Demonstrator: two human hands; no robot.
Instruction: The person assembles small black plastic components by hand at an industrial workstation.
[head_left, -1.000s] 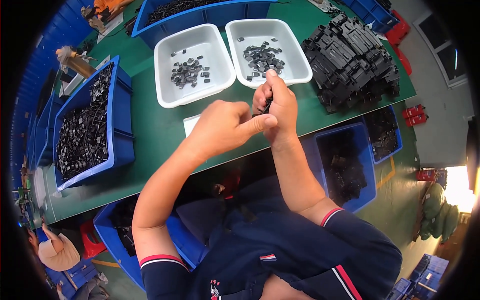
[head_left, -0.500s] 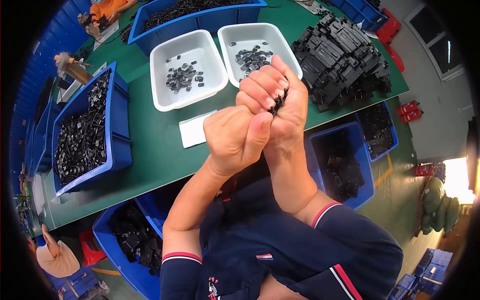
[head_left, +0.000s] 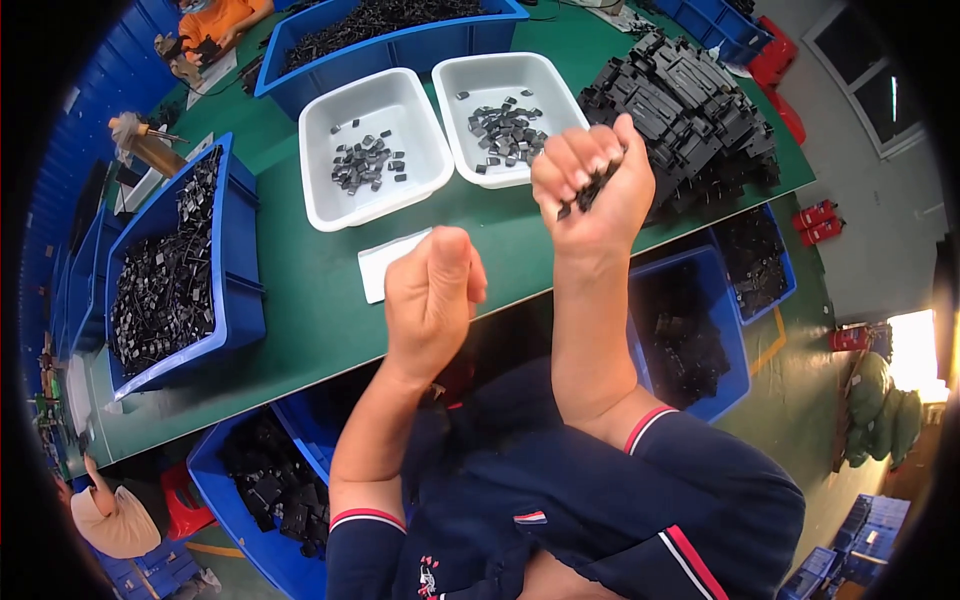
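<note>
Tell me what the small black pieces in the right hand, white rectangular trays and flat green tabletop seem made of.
Small black pieces in the right hand: perhaps plastic, uniformly dark, too small to settle.
White rectangular trays: likely moulded plastic, smooth satin, with rounded corners and rims.
Flat green tabletop: possibly laminate or rubber matting, evenly coloured, low sheen.

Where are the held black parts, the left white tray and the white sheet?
Held black parts (head_left: pixel 592 190): head view, visible middle.
Left white tray (head_left: pixel 385 205): head view, near side.
White sheet (head_left: pixel 374 272): head view, left part.
</note>
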